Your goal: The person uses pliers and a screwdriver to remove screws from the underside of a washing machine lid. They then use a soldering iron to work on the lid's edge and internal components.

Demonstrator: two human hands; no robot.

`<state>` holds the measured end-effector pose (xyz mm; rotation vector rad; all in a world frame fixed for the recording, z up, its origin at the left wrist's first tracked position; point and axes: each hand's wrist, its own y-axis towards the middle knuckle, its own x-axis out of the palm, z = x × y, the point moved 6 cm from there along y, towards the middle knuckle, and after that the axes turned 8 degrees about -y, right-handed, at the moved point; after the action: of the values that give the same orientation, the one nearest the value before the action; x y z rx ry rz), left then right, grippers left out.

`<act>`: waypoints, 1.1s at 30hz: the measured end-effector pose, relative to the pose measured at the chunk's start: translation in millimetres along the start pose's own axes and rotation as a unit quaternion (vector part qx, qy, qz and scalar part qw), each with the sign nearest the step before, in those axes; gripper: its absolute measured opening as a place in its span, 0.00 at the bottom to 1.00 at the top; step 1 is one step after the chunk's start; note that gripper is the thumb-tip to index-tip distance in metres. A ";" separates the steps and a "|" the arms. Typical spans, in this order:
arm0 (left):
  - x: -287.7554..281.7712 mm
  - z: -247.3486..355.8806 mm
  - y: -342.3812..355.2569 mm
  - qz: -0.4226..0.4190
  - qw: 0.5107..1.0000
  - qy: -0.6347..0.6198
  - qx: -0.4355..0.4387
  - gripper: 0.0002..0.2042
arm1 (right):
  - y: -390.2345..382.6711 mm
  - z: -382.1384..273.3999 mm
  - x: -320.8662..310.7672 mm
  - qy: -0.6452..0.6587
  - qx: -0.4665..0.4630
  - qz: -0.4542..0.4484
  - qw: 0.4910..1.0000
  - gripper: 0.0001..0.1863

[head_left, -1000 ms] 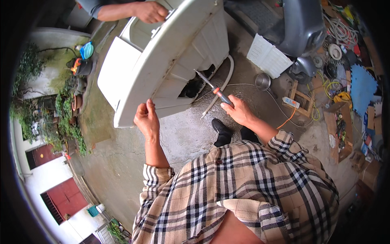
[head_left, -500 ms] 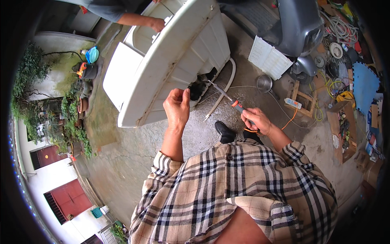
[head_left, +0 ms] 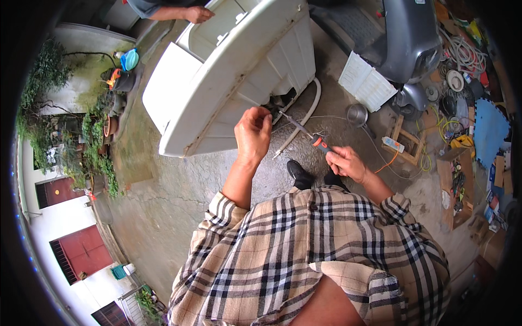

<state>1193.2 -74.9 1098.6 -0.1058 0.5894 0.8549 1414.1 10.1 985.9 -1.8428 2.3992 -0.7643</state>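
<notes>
A large white appliance body (head_left: 239,81), which looks like a washing machine, lies tipped over with its ribbed underside and a dark opening (head_left: 284,100) toward me. A pale drain hose (head_left: 311,111) curves out beside the opening. My right hand (head_left: 348,164) is closed round the red and dark grey handle of a soldering iron (head_left: 321,143). Its long metal shaft points up and left, and the tip is close to the fingers of my left hand (head_left: 254,136). Those fingers are pinched together in front of the opening; what they hold, if anything, is too small to make out.
A co-worker's hand (head_left: 199,14) rests at the appliance's far edge. On the right are a white crate (head_left: 367,81), a metal pot (head_left: 356,114), a power strip (head_left: 392,144) with an orange cord, a wooden frame (head_left: 405,152), a grey scooter (head_left: 410,43) and heaped tools.
My left hand has moved right and up toward the opening and the iron's tip. My right hand still grips the iron. The co-worker's hand has shifted left, and the whole view has turned slightly.
</notes>
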 end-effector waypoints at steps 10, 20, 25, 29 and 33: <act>-66.1 -18.3 13.9 0.122 0.992 0.043 0.006 0.07 | 8.2 21.0 -17.5 -0.264 0.017 0.157 0.951 0.19; -144.7 -42.3 56.7 0.261 0.943 0.204 0.038 0.17 | 2.2 138.8 -80.0 -0.444 0.167 0.183 0.861 0.23; -161.6 -67.4 116.7 0.231 0.916 0.323 0.056 0.16 | 0.2 148.1 -95.4 -0.453 0.239 0.185 0.839 0.24; -173.2 -89.4 150.6 0.229 0.936 0.266 0.028 0.21 | 26.6 168.2 -104.8 -0.406 0.285 0.184 0.849 0.23; -168.4 -89.5 158.9 0.191 0.941 0.276 -0.038 0.19 | 62.4 178.0 -102.5 -0.337 0.347 0.162 0.860 0.17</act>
<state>950.7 -112.7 1135.5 -0.3154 1.1295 1.2385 1443.2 50.3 777.1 -1.1113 1.6079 -0.6660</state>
